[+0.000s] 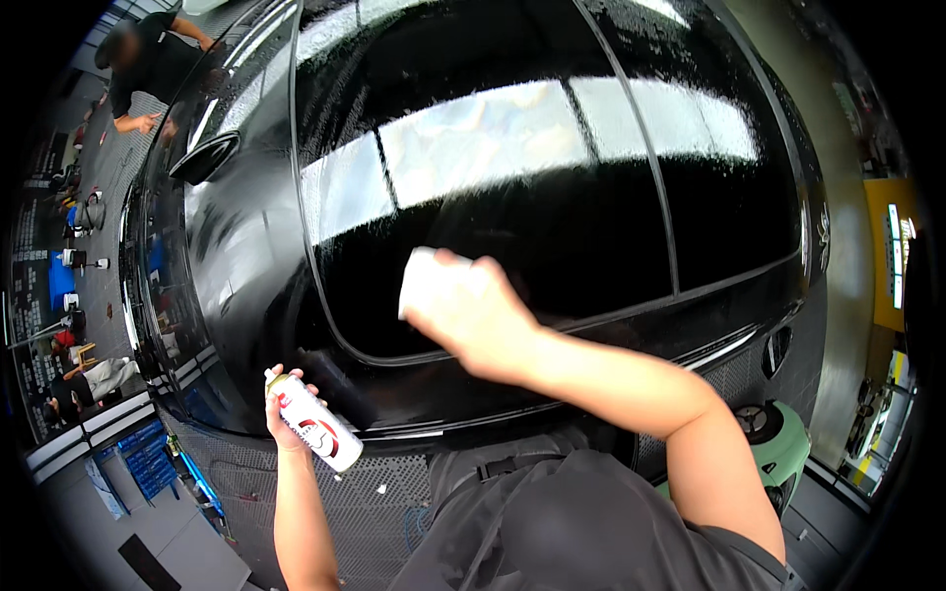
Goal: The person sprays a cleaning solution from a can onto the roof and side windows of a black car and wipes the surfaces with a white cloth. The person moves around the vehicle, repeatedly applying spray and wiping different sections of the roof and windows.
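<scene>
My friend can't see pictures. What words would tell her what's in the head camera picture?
A person's right hand presses a white pad against the dark side window of a shiny black car, while the left hand holds a white and red spray can lower down. Another person in dark clothes stands at the far end of the car.

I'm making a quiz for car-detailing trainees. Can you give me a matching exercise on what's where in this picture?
Things:
1. white spray can with red markings
2. white folded cloth pad
3. glossy black car
4. pale green stool

Places:
A. under the right hand, on the window glass
B. lower right, beside the car
C. in the left hand
D. fills most of the view

Pairs: 1-C, 2-A, 3-D, 4-B
</scene>
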Demonstrator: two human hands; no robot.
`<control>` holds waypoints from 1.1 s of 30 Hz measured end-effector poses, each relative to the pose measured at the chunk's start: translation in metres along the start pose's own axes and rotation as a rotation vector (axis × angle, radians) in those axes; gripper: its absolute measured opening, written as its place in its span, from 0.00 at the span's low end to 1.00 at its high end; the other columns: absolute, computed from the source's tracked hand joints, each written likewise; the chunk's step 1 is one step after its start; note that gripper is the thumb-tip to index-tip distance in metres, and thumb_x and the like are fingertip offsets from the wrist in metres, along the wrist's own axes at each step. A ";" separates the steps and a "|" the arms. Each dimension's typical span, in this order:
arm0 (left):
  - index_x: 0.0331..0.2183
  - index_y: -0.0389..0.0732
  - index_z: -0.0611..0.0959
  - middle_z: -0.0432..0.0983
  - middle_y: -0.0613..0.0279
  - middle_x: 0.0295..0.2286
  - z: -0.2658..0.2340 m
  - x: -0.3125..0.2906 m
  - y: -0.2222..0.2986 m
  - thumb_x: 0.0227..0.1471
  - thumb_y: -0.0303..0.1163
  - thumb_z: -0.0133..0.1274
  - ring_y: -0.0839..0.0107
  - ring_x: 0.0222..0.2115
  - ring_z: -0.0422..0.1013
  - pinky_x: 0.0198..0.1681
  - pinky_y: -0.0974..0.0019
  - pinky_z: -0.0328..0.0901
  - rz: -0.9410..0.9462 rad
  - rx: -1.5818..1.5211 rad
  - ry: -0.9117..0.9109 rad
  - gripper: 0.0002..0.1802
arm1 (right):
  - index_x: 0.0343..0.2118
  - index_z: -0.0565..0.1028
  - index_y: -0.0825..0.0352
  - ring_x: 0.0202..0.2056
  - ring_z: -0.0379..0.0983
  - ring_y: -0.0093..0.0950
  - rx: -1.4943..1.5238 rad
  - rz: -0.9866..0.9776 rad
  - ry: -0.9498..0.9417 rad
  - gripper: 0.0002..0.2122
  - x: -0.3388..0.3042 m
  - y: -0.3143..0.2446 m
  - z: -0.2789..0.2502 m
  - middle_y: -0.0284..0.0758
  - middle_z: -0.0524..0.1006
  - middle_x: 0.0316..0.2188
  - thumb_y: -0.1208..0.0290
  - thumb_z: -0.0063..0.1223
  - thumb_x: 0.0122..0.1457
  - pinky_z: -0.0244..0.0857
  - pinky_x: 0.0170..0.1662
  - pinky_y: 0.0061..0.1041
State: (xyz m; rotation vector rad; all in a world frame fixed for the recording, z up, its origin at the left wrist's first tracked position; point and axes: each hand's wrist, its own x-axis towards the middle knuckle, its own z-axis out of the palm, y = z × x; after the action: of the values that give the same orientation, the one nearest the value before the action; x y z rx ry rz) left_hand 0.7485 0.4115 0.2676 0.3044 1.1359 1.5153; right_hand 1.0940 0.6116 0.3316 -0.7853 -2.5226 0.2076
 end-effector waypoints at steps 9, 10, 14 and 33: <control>0.60 0.45 0.67 0.76 0.52 0.47 -0.007 0.006 0.001 0.60 0.50 0.52 0.57 0.36 0.79 0.32 0.50 0.80 0.014 0.019 -0.031 0.32 | 0.39 0.81 0.60 0.43 0.71 0.44 0.101 0.339 0.186 0.11 0.111 0.113 0.064 0.43 0.76 0.37 0.69 0.52 0.54 0.64 0.43 0.45; 0.61 0.46 0.66 0.75 0.52 0.48 -0.015 0.000 -0.002 0.62 0.50 0.50 0.57 0.36 0.79 0.32 0.49 0.80 0.017 0.015 -0.034 0.31 | 0.39 0.81 0.60 0.43 0.71 0.44 0.138 0.255 0.114 0.11 0.109 0.084 0.061 0.43 0.76 0.38 0.69 0.51 0.55 0.64 0.44 0.46; 0.60 0.46 0.67 0.75 0.51 0.48 -0.014 -0.004 0.000 0.60 0.48 0.51 0.56 0.35 0.79 0.31 0.48 0.79 -0.010 -0.040 -0.033 0.31 | 0.39 0.80 0.56 0.44 0.72 0.42 -0.005 -0.050 -0.116 0.09 0.110 0.045 0.049 0.39 0.74 0.37 0.67 0.47 0.61 0.64 0.39 0.45; 0.59 0.46 0.67 0.74 0.51 0.46 -0.007 -0.007 0.002 0.57 0.49 0.55 0.58 0.34 0.78 0.30 0.51 0.79 -0.013 0.016 0.016 0.34 | 0.47 0.81 0.46 0.55 0.68 0.43 -0.264 0.168 0.009 0.18 0.035 0.171 -0.034 0.37 0.74 0.50 0.73 0.49 0.57 0.62 0.47 0.49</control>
State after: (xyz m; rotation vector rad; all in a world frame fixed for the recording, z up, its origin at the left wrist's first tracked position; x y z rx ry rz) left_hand 0.7440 0.4025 0.2686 0.2960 1.1614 1.5002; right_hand 1.1700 0.7719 0.3274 -1.0995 -2.5071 -0.0762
